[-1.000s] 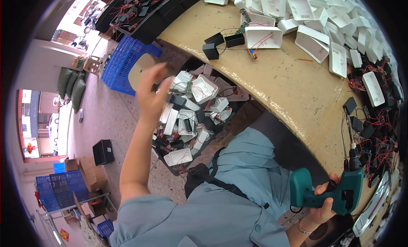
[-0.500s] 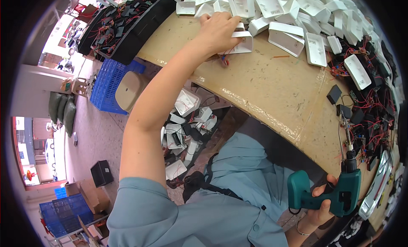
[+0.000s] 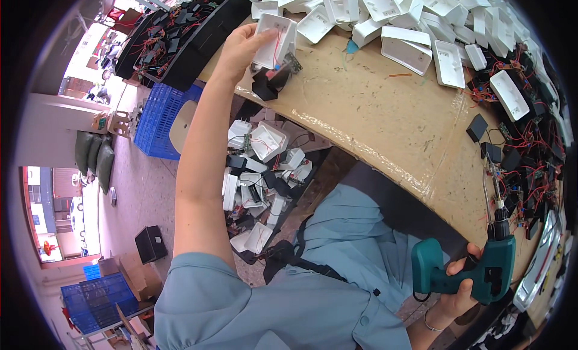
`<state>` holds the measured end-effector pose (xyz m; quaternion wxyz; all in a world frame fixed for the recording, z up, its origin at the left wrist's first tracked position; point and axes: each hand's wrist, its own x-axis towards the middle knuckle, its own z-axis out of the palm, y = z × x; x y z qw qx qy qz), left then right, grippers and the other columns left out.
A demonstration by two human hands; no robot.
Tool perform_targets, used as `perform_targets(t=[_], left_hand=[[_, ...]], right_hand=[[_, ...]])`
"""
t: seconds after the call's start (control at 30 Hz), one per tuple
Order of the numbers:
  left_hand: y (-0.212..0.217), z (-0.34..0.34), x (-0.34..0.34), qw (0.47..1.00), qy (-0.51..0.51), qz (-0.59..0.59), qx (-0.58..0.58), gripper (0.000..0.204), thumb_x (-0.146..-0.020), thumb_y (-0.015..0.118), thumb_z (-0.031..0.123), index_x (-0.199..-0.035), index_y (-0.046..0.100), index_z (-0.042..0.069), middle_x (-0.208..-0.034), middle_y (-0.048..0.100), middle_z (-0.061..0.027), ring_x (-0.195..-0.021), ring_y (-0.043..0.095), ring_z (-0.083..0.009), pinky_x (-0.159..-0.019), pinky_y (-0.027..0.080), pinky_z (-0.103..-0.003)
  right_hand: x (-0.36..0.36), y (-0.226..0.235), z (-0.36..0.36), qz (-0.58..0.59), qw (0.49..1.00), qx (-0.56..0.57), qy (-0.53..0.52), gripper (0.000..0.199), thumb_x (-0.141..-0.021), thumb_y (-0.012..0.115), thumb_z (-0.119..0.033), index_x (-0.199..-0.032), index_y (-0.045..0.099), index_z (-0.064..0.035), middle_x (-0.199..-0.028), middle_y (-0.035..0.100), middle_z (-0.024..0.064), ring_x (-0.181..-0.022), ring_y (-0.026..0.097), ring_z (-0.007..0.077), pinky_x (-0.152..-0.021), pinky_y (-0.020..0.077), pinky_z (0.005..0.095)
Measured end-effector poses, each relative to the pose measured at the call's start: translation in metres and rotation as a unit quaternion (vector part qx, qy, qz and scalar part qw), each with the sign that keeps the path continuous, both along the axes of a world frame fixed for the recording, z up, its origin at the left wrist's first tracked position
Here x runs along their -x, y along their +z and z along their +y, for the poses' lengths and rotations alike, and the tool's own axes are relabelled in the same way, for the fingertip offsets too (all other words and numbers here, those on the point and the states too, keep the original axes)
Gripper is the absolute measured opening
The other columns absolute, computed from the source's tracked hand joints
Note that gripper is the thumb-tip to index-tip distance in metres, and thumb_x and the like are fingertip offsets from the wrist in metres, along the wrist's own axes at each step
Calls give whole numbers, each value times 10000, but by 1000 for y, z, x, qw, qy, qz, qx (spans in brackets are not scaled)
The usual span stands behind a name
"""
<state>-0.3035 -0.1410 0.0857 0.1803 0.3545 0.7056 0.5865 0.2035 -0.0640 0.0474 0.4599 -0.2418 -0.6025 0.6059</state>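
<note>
My left hand (image 3: 238,52) grips a white plastic case (image 3: 266,48) by its side, above the table's left edge. Out of the case hang a red wire, a small green circuit board (image 3: 293,63) and a black box-shaped part (image 3: 265,85). My right hand (image 3: 462,287) is wrapped round the grip of a green cordless screwdriver (image 3: 495,269), low at the right. Its bit points away from me, toward black boxes and wires on the table. The board's wiring inside the case is partly hidden by my fingers.
White cases (image 3: 385,4) lie heaped along the table's far side. Black parts with red wires (image 3: 524,163) cover the right end. A black bin (image 3: 198,40) of wired parts stands far left, near a blue crate (image 3: 158,118). Below the table edge sits a pile of white cases (image 3: 268,142).
My left hand has moved left toward the table's edge, carrying the white case with its board and black part. My right hand and the screwdriver have barely moved.
</note>
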Motion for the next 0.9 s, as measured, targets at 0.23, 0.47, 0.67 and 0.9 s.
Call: perform_targets(t=[0.23,0.47,0.67,0.9], left_hand=[[5,-3,26,979,-37,-116,164,408,-722,654,279,-1002,560,-3,-795,602,-77,-632,582,-122,-552,458,-224],[1,0,24,967,-117,-41,224,440,-731,655,283,-1069,543,24,-886,589,-58,-782,569,-99,-669,456,-230],[-6,-11,28,994,-59,-33,84,346,-765,601,209,-1044,545,12,-918,581,-58,-815,568,-118,-699,459,-260],[19,-72,22,967,-59,-134,-209,326,-841,518,221,-1076,488,-2,-945,590,-117,-827,603,-222,-724,512,-408]], right_hand=[[-1,-1,-2,-4,1000,-2,6,624,-797,605,-275,-1232,308,59,-1143,471,207,-685,518,132,-577,429,218],[2,0,-3,-14,1000,-7,-2,624,-796,605,-287,-1235,319,53,-1136,472,208,-675,514,129,-568,425,218],[2,1,-3,-28,999,-26,-20,641,-794,603,-301,-1233,314,67,-1129,474,209,-667,507,120,-556,414,216],[-3,-1,0,-21,1000,-21,6,644,-802,596,-288,-1243,296,74,-1146,463,212,-693,505,118,-568,413,214]])
